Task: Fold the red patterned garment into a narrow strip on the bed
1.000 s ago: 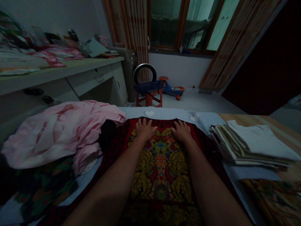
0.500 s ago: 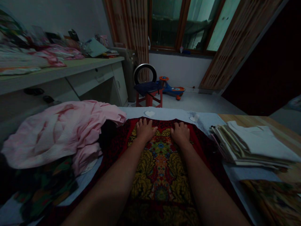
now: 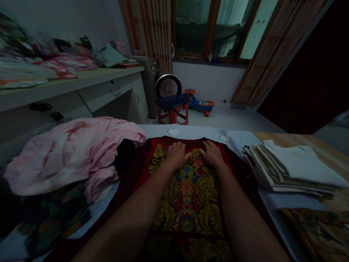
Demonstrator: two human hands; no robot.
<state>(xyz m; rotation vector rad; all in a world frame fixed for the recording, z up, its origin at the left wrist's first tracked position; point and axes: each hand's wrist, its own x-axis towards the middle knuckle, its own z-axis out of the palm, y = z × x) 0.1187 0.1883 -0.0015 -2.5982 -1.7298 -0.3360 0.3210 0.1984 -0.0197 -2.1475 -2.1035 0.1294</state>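
A dark red patterned garment (image 3: 188, 196) with yellow leaf shapes and coloured flowers lies spread flat before me, its neckline towards the far edge. My left hand (image 3: 176, 155) rests palm down on its upper part, left of the middle, fingers stretched out. Opposite it, my right hand (image 3: 212, 153) lies flat near the neckline with the fingers apart. Neither hand grips the cloth. Beneath the garment is a light blue cloth (image 3: 196, 130) with white heart shapes. The garment's lower end is dark and partly covered by my forearms.
Pink crumpled cloth (image 3: 65, 153) lies to the left, over dark camouflage-patterned cloth (image 3: 60, 214). On the right sit a stack of folded clothes (image 3: 302, 167) and a brown patterned cloth (image 3: 316, 233). Beyond are a red stool (image 3: 172, 115), a blue ride-on toy (image 3: 200, 104) and a white desk (image 3: 109, 91).
My left hand has slid to the right across the garment, towards its middle. My right hand has shifted very slightly and its fingers look a little straighter. The garment stays in place.
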